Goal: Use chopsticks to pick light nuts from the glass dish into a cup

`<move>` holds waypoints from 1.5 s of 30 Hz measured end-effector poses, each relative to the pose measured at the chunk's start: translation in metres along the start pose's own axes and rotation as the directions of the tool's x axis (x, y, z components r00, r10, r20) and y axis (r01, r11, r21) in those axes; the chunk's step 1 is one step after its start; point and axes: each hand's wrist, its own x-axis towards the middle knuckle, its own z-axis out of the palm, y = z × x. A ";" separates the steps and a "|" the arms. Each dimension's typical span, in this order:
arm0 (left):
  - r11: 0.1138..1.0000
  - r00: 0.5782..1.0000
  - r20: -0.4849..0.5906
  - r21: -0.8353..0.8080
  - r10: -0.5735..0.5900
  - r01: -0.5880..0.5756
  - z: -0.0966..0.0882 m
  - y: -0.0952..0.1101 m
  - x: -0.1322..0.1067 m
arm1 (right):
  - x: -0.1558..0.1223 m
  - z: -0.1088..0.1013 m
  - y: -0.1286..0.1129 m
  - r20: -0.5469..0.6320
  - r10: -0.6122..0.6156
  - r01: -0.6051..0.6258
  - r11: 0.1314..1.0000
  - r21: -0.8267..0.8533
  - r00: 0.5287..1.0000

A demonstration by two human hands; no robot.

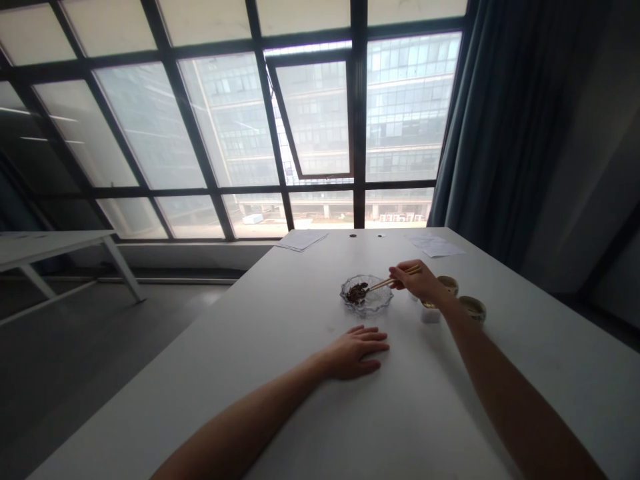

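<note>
My right hand (416, 280) grips a pair of wooden chopsticks (383, 284), their tips down in a clear glass dish (385, 304) with a scalloped rim. Small dark brown pieces (357, 293) lie heaped in the dish's left side, and the tips reach the edge of this heap. I cannot make out whether a piece is caught between them. Palm down on the white table, my left hand (356, 353) rests just in front of the dish, fingers stretched out and holding nothing. Beneath and beside my right wrist stand two round bowls (473, 308) (449, 285) and a small white container (430, 315), partly hidden.
Paper sheets (302, 240) lie at the white table's (280, 313) far left corner, and more papers (436, 245) at the far right. Two small round items sit near the back edge. Beyond are windows, a dark curtain (463, 133) and a second table (60, 243) at left.
</note>
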 end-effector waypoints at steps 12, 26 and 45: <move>1.000 1.000 -0.006 0.006 0.004 -0.004 0.002 -0.002 -0.001 | 0.004 0.024 0.031 0.133 0.059 -0.054 0.998 -0.035 0.989; 1.000 1.000 0.002 0.006 0.000 0.000 -0.002 0.002 -0.001 | 0.009 0.026 0.045 0.073 -0.003 0.004 1.000 -0.023 0.997; 1.000 1.000 0.001 0.005 0.001 -0.001 -0.002 0.002 -0.001 | 0.004 0.023 0.029 0.092 -0.011 0.020 0.995 -0.096 0.996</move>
